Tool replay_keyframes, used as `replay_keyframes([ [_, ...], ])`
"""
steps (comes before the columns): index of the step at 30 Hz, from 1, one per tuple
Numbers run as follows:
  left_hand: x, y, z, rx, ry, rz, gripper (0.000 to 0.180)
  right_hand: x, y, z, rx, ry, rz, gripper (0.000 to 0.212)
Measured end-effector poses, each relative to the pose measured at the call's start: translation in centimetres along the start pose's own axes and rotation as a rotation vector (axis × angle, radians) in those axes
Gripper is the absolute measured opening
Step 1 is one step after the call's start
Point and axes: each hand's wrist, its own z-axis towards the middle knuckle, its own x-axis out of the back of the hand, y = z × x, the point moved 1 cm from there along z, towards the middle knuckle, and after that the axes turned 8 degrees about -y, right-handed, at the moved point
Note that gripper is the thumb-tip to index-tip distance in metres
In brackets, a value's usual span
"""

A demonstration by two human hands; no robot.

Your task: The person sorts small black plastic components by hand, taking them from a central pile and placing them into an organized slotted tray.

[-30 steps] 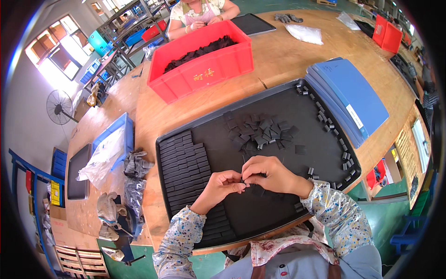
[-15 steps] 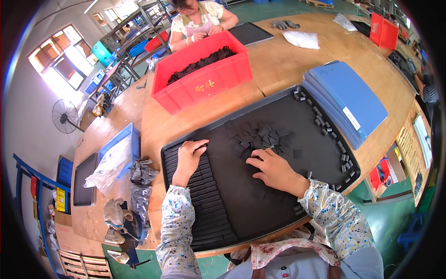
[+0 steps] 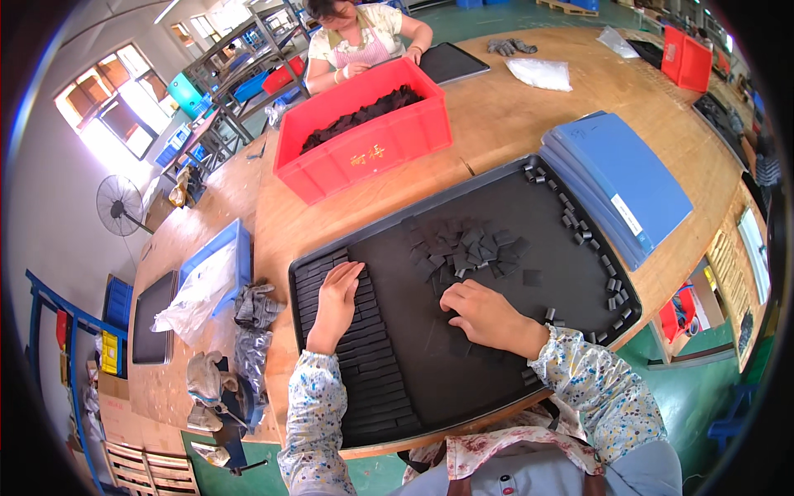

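Many small black blocks (image 3: 370,368) are lying in tight rows along the left side of a black tray (image 3: 447,380). The left hand (image 3: 333,304) is lying over the far part of these rows, its fingers pressing close together; I cannot tell whether it is gripping anything. The right hand (image 3: 490,318) is hovering over the tray's middle, its bent fingers pointing toward a loose pile of flat black squares (image 3: 471,250); whether they are grasping a piece I cannot tell. Short dark tubes (image 3: 614,285) are lining the tray's right edge. A red bin (image 3: 364,165) is sitting beyond the tray, and blue folders (image 3: 620,174) are lying beside it.
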Motion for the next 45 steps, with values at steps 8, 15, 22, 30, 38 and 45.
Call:
replay_keyframes([
  [8, -0.8, 9.6, -2.0, 0.048, -0.218, -0.470, 0.036, 0.1, 0.1, 0.2, 0.049, 0.096, 0.066, 0.021],
  [15, -2.6, 9.5, -2.9, 0.140, -0.405, -0.768, 0.018, 0.3, -1.7, 0.9, 0.005, 0.069, 0.521, 0.011],
  [22, -2.4, 8.6, -3.1, 0.297, -0.474, -1.117, 0.023, 2.9, 3.6, 0.0, -0.202, 0.357, -0.273, 0.025],
  [30, -3.1, 9.4, -2.9, 0.275, -0.366, -1.166, 0.009, 2.3, 3.5, 0.0, -0.236, 0.240, -0.319, 0.030],
  [38, -3.2, 8.5, -3.4, 0.325, -0.512, -1.120, 0.012, 2.6, 2.1, 0.4, -0.179, 0.223, -0.200, 0.021],
  [45, -2.9, 9.1, -3.1, 0.342, -0.494, -1.114, 0.012, 0.8, -0.1, 1.0, -0.127, -0.035, 0.908, 0.009],
])
